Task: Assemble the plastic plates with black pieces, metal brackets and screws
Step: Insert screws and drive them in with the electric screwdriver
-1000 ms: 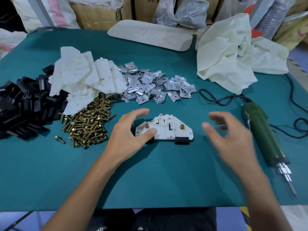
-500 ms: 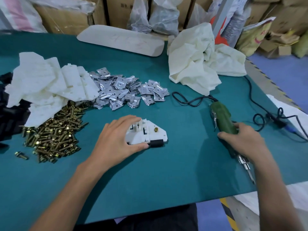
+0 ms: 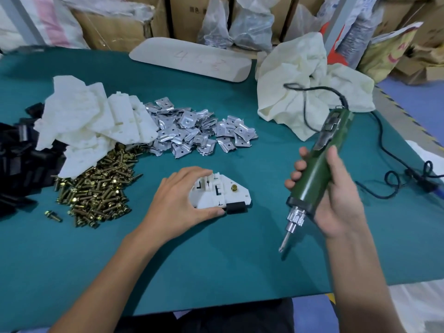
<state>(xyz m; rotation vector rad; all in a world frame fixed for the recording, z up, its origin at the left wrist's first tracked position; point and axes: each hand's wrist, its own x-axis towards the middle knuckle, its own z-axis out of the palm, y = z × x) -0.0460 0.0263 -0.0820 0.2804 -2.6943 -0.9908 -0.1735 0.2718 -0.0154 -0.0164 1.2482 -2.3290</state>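
Observation:
A white plastic plate (image 3: pixel 225 192) lies on the teal table (image 3: pixel 216 260), with a black piece (image 3: pixel 236 207) at its near edge and a brass screw (image 3: pixel 233 187) standing in its right side. My left hand (image 3: pixel 177 203) covers the plate's left part, thumb curled against its near edge. My right hand (image 3: pixel 336 188) grips a green electric screwdriver (image 3: pixel 317 164), lifted off the table, bit pointing down and toward me, right of the plate. Loose piles lie at left: white plates (image 3: pixel 96 121), metal brackets (image 3: pixel 192 131), brass screws (image 3: pixel 101 188), black pieces (image 3: pixel 19 164).
The screwdriver's black cable (image 3: pixel 394 169) trails off to the right across the table. A crumpled cream cloth (image 3: pixel 307 80) and a long white pad (image 3: pixel 192 60) lie at the back. Cardboard boxes and bags stand behind the table. One stray screw (image 3: pixel 53 215) lies near the left.
My right hand reached right, took hold of the screwdriver and has lifted it off the table toward the plate. My left hand has stayed on the plate.

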